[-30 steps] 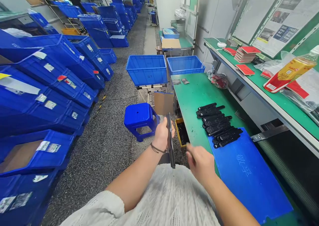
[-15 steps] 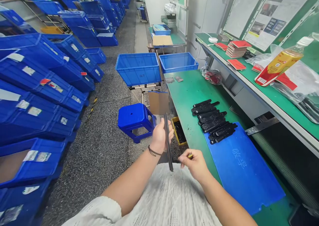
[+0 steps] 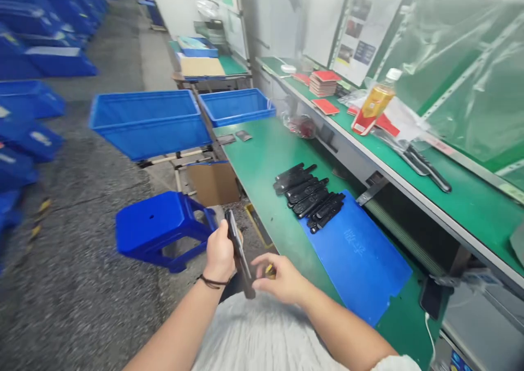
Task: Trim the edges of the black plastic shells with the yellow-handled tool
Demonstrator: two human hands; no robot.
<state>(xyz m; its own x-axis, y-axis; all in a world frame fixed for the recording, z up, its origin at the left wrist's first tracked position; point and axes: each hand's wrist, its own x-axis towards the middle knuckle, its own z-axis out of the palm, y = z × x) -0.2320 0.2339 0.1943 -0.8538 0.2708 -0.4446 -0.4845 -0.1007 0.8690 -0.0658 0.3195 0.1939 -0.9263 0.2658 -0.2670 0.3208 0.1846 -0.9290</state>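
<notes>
My left hand (image 3: 221, 252) is closed round a long, thin dark strip (image 3: 240, 253), which slants down toward my shirt. Just right of the strip's lower end is my right hand (image 3: 280, 277), its fingers curled round a small yellow and black object (image 3: 270, 271); thumb and forefinger point at the strip. Whether they touch it is hard to tell through the blur. Several black pieces (image 3: 309, 196) lie in a row on the green bench (image 3: 262, 155), some overlapping the blue mat (image 3: 356, 256).
A blue stool (image 3: 151, 223) stands on the floor at left, below a large blue bin (image 3: 151, 123). A yellow-edged tray (image 3: 258, 226) sits beside the bench. The raised shelf (image 3: 413, 180) holds a bottle (image 3: 374, 102) and red cards (image 3: 325, 83). A phone (image 3: 432, 297) lies at lower right.
The view has swung to the right, so bench and bins sit further left. Both hands remain near my body with the strip, and the right forefinger and thumb are more spread.
</notes>
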